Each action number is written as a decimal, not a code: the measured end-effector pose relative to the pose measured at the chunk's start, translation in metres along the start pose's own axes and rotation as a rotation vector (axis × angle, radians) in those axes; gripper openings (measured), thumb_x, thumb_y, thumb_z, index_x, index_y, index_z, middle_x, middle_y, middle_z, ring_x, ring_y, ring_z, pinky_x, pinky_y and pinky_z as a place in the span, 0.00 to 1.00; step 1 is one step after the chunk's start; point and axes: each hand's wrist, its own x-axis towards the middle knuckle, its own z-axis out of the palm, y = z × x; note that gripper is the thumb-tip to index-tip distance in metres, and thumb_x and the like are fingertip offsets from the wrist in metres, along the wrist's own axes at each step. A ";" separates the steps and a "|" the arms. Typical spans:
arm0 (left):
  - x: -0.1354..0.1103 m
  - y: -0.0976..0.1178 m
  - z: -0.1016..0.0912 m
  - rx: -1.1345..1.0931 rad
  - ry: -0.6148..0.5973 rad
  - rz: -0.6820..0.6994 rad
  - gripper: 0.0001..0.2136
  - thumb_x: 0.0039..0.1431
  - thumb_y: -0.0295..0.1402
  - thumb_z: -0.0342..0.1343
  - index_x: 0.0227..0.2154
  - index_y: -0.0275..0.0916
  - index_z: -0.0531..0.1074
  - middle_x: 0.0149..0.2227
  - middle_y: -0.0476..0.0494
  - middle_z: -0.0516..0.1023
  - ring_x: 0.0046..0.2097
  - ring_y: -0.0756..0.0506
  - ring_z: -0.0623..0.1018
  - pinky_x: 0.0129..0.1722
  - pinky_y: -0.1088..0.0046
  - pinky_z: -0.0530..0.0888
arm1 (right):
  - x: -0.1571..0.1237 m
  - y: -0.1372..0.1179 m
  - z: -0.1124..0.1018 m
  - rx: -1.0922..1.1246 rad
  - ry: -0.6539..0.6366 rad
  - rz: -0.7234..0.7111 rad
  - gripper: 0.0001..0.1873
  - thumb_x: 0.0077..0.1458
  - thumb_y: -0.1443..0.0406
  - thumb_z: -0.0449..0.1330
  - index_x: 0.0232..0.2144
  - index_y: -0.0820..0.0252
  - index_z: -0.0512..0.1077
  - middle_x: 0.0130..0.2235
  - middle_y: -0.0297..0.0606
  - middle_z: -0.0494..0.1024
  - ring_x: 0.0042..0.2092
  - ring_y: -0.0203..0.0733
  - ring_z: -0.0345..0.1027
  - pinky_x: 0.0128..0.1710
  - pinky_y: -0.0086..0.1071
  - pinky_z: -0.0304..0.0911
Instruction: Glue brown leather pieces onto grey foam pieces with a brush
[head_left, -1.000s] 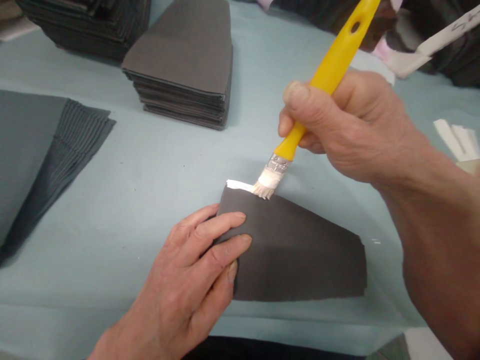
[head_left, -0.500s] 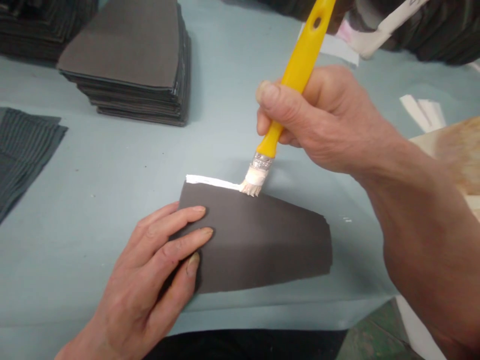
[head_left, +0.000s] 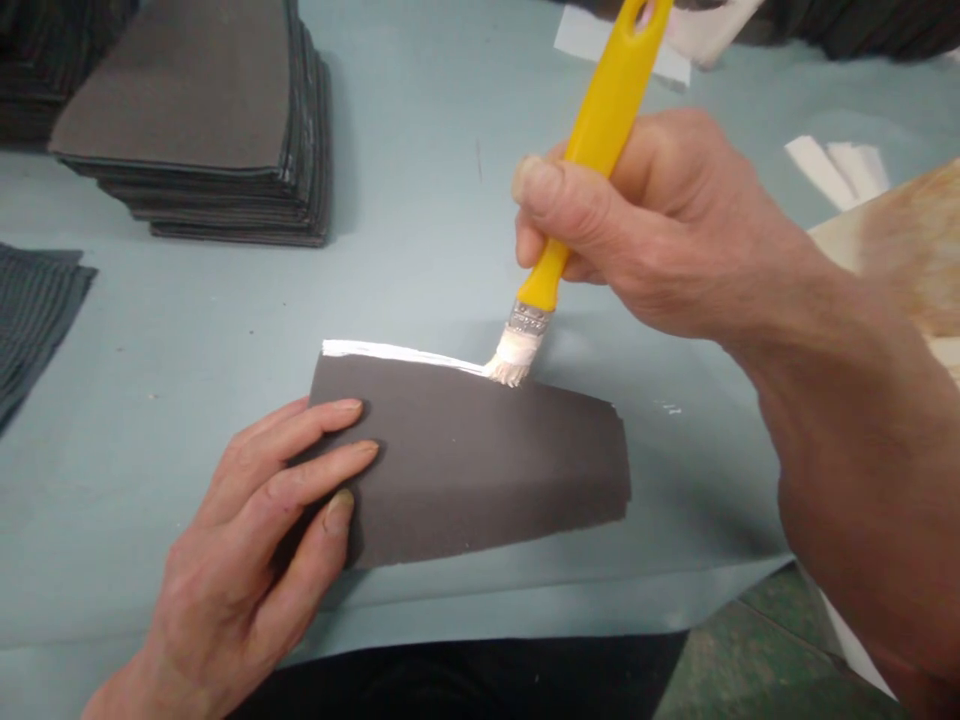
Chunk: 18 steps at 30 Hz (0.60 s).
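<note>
A dark grey tapered sheet [head_left: 480, 465] lies flat on the pale blue table cover [head_left: 187, 340]. My left hand [head_left: 255, 540] rests on the sheet's left end, fingers stretched flat and pressing it down. My right hand [head_left: 660, 230] is closed round the yellow handle of a paintbrush [head_left: 592, 130]. The white bristles [head_left: 511, 362] touch the sheet's far edge, where a white strip of paste [head_left: 397, 352] runs leftward to the corner.
A stack of same-shaped dark sheets [head_left: 195, 120] stands at the back left. Fanned-out dark sheets [head_left: 34, 310] lie at the left edge. White paper strips [head_left: 836, 165] and a wooden board [head_left: 900, 240] sit on the right. The table's front edge is close to my body.
The brush has travelled rightward along the sheet's far edge, so the white strip is longer. The view has shifted, moving everything left in the picture. My left hand keeps pressing the sheet.
</note>
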 end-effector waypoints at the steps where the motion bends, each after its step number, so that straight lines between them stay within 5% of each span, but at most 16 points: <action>1: 0.000 -0.001 0.000 0.010 -0.004 0.000 0.23 0.69 0.22 0.54 0.63 0.49 0.72 0.70 0.44 0.72 0.71 0.38 0.72 0.76 0.51 0.69 | -0.002 -0.002 -0.001 0.010 0.023 -0.013 0.24 0.73 0.65 0.60 0.22 0.58 0.74 0.21 0.29 0.64 0.23 0.28 0.55 0.24 0.27 0.53; 5: -0.001 -0.005 -0.001 0.043 -0.002 0.034 0.23 0.68 0.22 0.56 0.62 0.48 0.72 0.69 0.43 0.73 0.69 0.36 0.74 0.73 0.50 0.72 | -0.003 -0.016 0.002 0.020 0.187 -0.103 0.26 0.76 0.68 0.57 0.21 0.61 0.73 0.18 0.25 0.59 0.21 0.25 0.51 0.25 0.25 0.53; 7: -0.001 -0.006 -0.001 0.044 0.007 0.051 0.23 0.67 0.23 0.57 0.63 0.47 0.72 0.69 0.42 0.74 0.68 0.35 0.75 0.72 0.48 0.73 | 0.000 -0.022 0.009 0.026 0.218 -0.131 0.31 0.78 0.60 0.56 0.20 0.62 0.71 0.16 0.25 0.58 0.20 0.25 0.52 0.24 0.25 0.52; 10: 0.000 -0.004 0.001 0.039 0.029 0.038 0.22 0.68 0.23 0.56 0.62 0.47 0.73 0.69 0.41 0.74 0.68 0.35 0.76 0.72 0.47 0.73 | 0.008 -0.026 0.020 0.052 0.135 -0.158 0.37 0.78 0.45 0.51 0.20 0.61 0.68 0.17 0.25 0.57 0.21 0.26 0.52 0.25 0.26 0.52; 15: 0.002 0.003 0.005 0.006 0.074 0.008 0.20 0.68 0.22 0.56 0.59 0.46 0.75 0.67 0.43 0.76 0.67 0.36 0.76 0.72 0.51 0.73 | 0.020 -0.012 0.030 0.105 0.008 -0.173 0.26 0.78 0.64 0.56 0.24 0.63 0.69 0.22 0.26 0.61 0.25 0.25 0.52 0.30 0.25 0.55; 18: 0.003 0.002 0.004 0.010 0.048 0.026 0.21 0.68 0.22 0.56 0.60 0.45 0.74 0.68 0.42 0.75 0.68 0.36 0.76 0.72 0.51 0.73 | 0.021 0.001 0.024 0.111 -0.073 -0.224 0.24 0.76 0.59 0.59 0.26 0.63 0.73 0.22 0.26 0.61 0.25 0.27 0.53 0.28 0.26 0.54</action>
